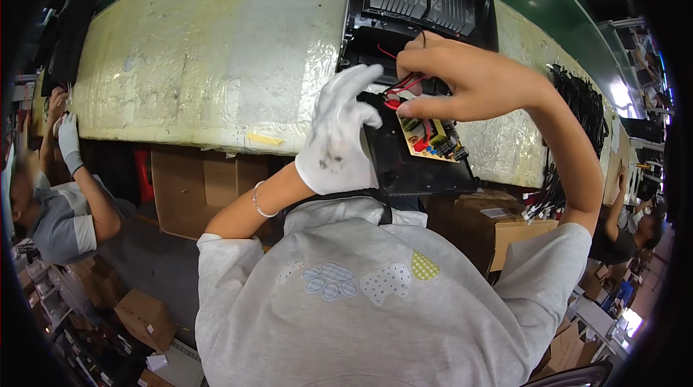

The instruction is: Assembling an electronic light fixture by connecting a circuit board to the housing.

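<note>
Red wires (404, 86) sit pinched in your bare right hand (462, 80) just above the yellow circuit board (426, 138), while your white-gloved left hand (338, 134) presses open-fingered on the black housing (411, 163) left of that board, apparently steadying it on the counter (216, 55).

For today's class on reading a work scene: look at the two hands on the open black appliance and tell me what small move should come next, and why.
Probably the bare right hand should press the red wires it pinches down toward the circuit board. The gloved left hand already steadies the black housing beside the board, and the wire ends hang loose just above it. Whether a connector sits there is hidden by the fingers.
</note>
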A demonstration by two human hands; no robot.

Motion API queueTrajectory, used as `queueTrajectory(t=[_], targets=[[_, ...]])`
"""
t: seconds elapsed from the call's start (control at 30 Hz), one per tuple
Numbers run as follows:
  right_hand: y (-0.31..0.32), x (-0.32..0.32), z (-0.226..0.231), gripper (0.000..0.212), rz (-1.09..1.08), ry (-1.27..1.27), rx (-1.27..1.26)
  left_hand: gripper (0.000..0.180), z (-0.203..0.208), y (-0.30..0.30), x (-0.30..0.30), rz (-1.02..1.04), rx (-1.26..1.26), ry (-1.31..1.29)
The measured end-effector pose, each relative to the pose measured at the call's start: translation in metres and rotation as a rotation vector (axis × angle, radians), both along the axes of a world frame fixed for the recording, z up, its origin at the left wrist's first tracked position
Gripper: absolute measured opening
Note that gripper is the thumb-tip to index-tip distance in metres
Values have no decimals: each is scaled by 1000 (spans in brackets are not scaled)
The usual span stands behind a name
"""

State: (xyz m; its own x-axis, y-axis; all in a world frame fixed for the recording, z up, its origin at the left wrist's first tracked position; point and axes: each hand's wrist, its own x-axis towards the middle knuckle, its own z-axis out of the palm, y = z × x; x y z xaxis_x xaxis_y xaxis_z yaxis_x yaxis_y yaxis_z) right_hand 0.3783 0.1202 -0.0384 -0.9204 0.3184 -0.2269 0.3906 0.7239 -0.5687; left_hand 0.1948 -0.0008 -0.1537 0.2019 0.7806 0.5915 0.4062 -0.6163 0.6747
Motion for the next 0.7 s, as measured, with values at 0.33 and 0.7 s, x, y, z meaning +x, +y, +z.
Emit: queueTrajectory(t=[0.33, 0.7], targets=[[-19, 12, -11, 22, -324, 140, 13, 35, 5, 43, 3, -216, -143, -101], [-24, 25, -10, 19, -264, 396, 263, 41, -15, 69, 0, -303, -176, -102]])
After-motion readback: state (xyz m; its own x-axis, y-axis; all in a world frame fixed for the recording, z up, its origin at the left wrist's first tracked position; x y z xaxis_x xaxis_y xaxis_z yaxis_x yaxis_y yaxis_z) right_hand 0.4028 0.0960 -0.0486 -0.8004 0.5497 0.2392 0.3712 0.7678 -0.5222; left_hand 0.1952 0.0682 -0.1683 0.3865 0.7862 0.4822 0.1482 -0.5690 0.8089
